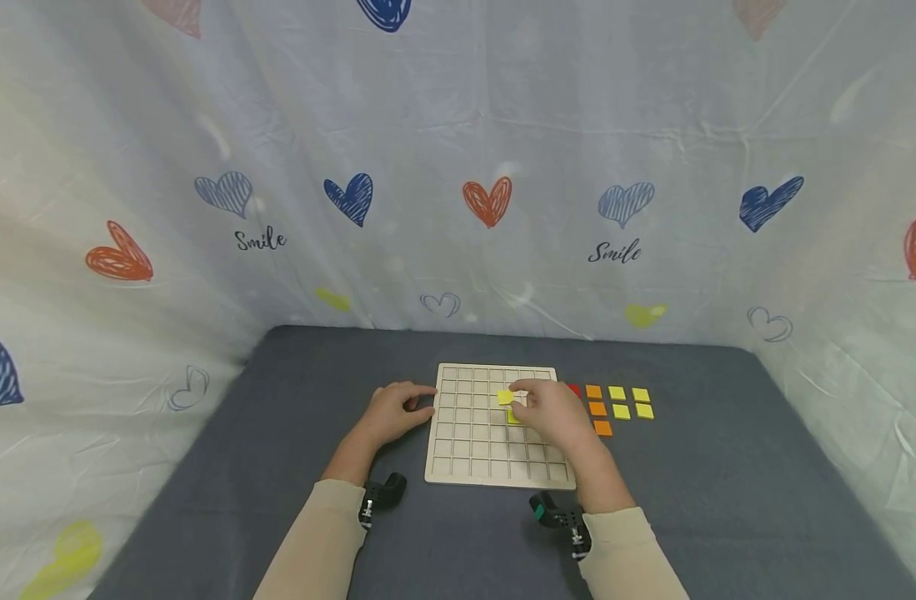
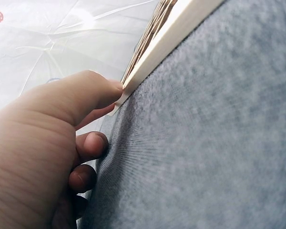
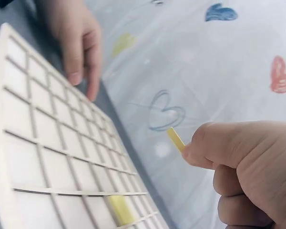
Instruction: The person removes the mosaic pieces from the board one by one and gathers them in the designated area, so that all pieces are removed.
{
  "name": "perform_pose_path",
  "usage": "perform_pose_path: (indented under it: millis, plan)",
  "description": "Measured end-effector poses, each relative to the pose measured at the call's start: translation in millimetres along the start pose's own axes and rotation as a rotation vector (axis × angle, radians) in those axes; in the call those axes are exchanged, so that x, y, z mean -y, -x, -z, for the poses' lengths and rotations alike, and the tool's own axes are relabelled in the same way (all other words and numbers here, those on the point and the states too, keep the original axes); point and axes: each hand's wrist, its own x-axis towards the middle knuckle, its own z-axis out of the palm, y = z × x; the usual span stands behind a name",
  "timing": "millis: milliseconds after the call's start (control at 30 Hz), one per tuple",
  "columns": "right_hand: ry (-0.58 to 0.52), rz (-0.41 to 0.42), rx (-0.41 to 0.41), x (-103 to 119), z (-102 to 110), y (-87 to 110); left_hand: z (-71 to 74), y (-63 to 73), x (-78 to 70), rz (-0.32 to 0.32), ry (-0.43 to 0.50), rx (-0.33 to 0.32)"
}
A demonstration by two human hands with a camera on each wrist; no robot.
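Observation:
A pale wooden grid board [image 1: 458,450] lies flat on the dark grey table. My right hand [image 1: 555,412] is over its right half and pinches a yellow square tile [image 1: 506,397] between thumb and index finger. In the right wrist view that tile [image 3: 175,139] is held above the board, seen nearly edge-on. Another yellow tile [image 3: 121,210] sits in a cell of the grid, partly behind the right hand in the head view. My left hand [image 1: 393,412] touches the board's left edge with its thumb and index finger, the other fingers loosely bent.
Right of the board, loose tiles lie in columns: a red tile [image 1: 574,390] partly hidden by the hand, orange tiles [image 1: 597,409] and several yellow tiles [image 1: 621,412]. A white curtain [image 1: 427,125] printed with hearts stands behind the grey tabletop [image 1: 728,467] and along its sides.

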Motion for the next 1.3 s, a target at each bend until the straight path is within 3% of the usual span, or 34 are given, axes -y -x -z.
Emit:
perform_pose_path:
  millis: [100, 300, 667, 1000, 1300]
  plan:
    - [-0.02, 0.013, -0.013, 1, 10, 2.3, 0.0, -0.1, 0.2, -0.004, -0.004, -0.001]
    - [-0.059, -0.041, -0.039, -1, 26, 6.1, -0.1, -0.2, 0.4, -0.005, -0.002, 0.0]
    - [-0.116, -0.069, -0.036, -20, 53, 14.3, -0.9, 0.5, 0.8, -0.001, 0.004, -0.009]
    - [-0.124, -0.159, -0.077, -28, 74, 23.8, -0.7, -0.2, 0.3, 0.002, -0.007, -0.005]
    - [-0.055, -0.174, -0.103, -48, 90, 30.2, -0.1, -0.4, 0.1, 0.0, 0.0, -0.003]
